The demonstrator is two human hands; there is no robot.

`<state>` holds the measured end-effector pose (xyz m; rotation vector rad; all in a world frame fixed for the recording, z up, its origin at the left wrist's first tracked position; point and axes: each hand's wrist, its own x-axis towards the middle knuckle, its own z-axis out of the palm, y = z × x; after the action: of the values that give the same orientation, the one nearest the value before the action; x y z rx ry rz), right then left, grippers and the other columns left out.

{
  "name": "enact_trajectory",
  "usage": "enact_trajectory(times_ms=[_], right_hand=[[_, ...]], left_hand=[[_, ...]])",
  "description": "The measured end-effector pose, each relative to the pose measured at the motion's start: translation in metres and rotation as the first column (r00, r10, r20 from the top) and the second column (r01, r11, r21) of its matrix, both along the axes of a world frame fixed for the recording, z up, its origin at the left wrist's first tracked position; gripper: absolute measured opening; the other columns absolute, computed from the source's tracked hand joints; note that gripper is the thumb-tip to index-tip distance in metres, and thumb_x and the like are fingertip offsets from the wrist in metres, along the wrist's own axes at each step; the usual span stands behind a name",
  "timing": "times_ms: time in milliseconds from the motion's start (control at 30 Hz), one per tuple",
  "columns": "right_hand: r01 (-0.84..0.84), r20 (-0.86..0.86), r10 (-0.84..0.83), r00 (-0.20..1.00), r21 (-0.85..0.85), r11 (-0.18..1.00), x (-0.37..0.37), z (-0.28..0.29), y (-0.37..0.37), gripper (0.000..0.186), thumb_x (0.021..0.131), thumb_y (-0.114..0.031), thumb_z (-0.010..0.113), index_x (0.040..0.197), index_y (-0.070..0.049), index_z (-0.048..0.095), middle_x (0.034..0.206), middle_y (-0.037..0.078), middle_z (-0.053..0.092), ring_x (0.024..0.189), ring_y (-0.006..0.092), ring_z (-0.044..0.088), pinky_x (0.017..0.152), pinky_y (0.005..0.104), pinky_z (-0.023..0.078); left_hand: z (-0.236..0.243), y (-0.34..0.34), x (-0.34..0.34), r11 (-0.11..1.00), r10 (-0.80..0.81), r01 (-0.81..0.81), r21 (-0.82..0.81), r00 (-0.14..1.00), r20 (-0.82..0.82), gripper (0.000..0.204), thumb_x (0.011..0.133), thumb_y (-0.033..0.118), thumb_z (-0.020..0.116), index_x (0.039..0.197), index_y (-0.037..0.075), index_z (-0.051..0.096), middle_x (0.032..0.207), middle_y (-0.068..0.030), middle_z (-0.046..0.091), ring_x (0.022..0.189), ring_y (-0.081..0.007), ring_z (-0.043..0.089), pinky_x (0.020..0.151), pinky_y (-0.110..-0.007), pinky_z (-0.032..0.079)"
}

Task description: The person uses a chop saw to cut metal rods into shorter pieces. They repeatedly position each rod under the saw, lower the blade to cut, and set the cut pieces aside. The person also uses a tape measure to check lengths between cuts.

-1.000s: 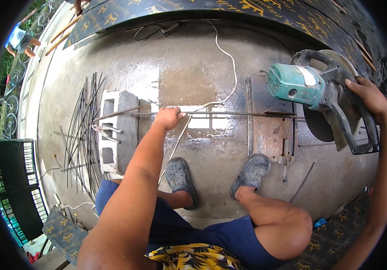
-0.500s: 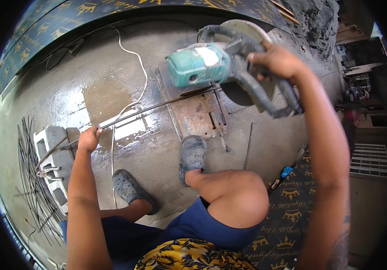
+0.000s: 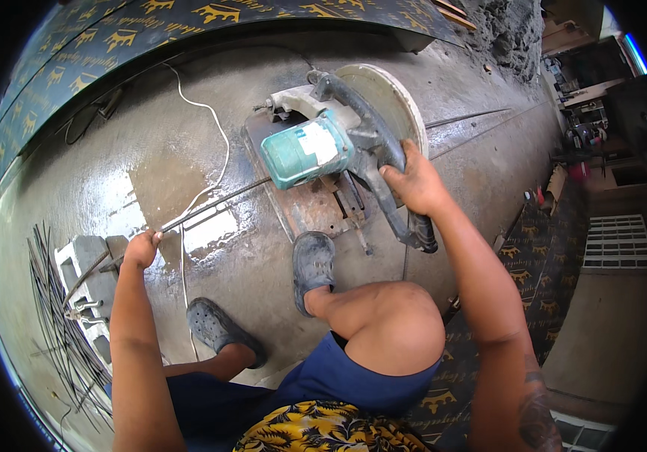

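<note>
Under everything lies the concrete floor (image 3: 263, 75), wet and shiny in the patch ahead of me. Along its far side runs a dark panel (image 3: 188, 15) printed with gold crowns.

The cut-off saw (image 3: 304, 151) is the biggest tool here, with a teal motor, black handle and round pale guard, sitting tilted over its rusty base plate (image 3: 308, 215). To my left, a loose bundle of thin dark rods (image 3: 60, 331) fans out on the floor beside a grey hollow block (image 3: 90, 252).

My clogs are next in size: the left clog (image 3: 210, 322) is planted on bare floor, the right clog (image 3: 313, 260) just at the near edge of the base plate.

My right hand (image 3: 416, 183) is curled round the black handle of the saw. My left hand (image 3: 142, 248) is closed on a long ribbed rod (image 3: 225, 200), which slants away across the wet patch and passes out of sight beneath the teal motor, over the plate.

A white cord (image 3: 226, 147) winds over the floor, passing by that rod near my left hand. Smallest, some metal pliers (image 3: 86, 307) lie on the block.
</note>
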<state>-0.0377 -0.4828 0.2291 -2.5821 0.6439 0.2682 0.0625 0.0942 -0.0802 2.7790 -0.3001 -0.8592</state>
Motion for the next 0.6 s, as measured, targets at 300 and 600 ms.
enact_trajectory(times_ms=[300,600], right_hand=[[0.040,0.012,-0.040,0.999,0.030,0.999,-0.017,-0.008,0.001,0.079,0.091,-0.031,0.069,0.152,0.007,0.037,0.144,0.033,0.053,0.133,0.0443,0.055,0.113,0.0431,0.043],[-0.016,0.071,0.019,0.997,-0.044,0.999,-0.021,-0.008,0.002,0.076,0.092,-0.033,0.068,0.152,0.004,0.040,0.132,0.035,0.061,0.124,0.0478,0.059,0.107,0.0472,0.047]], left_hand=[[-0.001,0.001,-0.001,1.000,0.005,-0.005,0.004,1.000,-0.019,0.046,0.107,0.043,0.045,0.109,0.002,0.065,0.108,-0.0276,0.070,0.105,-0.0481,0.064,0.091,-0.054,0.050],[-0.013,0.004,0.006,0.997,-0.060,0.062,0.039,0.997,-0.045,0.053,0.108,0.047,0.040,0.117,0.003,0.067,0.116,-0.0281,0.068,0.114,-0.0481,0.062,0.098,-0.053,0.049]])
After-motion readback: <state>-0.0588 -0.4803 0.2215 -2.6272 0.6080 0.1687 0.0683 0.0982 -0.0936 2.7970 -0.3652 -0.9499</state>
